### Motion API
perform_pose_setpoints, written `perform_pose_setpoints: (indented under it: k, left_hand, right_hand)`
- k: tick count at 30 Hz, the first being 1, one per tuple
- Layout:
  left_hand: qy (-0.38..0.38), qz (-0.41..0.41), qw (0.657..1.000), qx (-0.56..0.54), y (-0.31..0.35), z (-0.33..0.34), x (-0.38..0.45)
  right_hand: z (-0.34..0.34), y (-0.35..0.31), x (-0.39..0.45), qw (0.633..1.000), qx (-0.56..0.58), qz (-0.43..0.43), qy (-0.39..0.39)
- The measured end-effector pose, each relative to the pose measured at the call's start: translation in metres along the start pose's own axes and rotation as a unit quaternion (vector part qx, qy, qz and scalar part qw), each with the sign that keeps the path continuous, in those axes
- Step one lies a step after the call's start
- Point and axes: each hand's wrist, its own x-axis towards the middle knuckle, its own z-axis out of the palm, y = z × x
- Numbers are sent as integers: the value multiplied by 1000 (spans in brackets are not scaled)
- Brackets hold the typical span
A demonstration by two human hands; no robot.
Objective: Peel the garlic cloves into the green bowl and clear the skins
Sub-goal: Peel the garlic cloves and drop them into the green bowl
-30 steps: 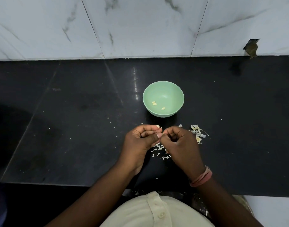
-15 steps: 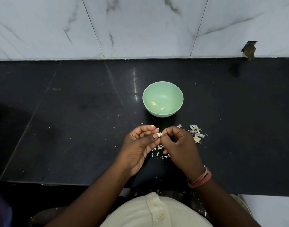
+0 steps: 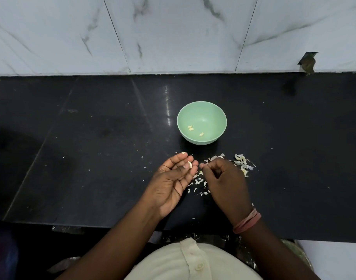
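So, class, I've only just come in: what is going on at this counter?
A person is peeling garlic by hand over a black counter. The left hand pinches a pale garlic clove between thumb and fingers, palm up. The right hand is curled beside it, fingertips together; whether it pinches a scrap of skin cannot be told. The green bowl beyond holds three peeled cloves. Loose skins lie scattered on the counter around the hands.

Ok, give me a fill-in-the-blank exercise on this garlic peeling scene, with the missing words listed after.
1. The green bowl holds ___ peeled cloves.
2. The left hand pinches a garlic clove between its ___ and fingers.
3. The loose skins lie on the ___ countertop.
4. A band circles the ___ wrist.

Missing words: three; thumb; black; right
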Motion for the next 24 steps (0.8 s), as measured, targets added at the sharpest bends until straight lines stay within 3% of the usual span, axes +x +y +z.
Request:
perform_pose_setpoints:
  k: [10,16,24]
  left_hand:
    - [37,17,999,26,-3,2,0]
    - [51,22,995,88,-6,2,1]
    - [34,-13,995,97,-5,5,-1]
  right_hand:
    - [-3,-9,-7,997,72,1,8]
    - [0,-26,-12,994,62,-89,-13]
    - [3,-23,-10,991,134,-9,-11]
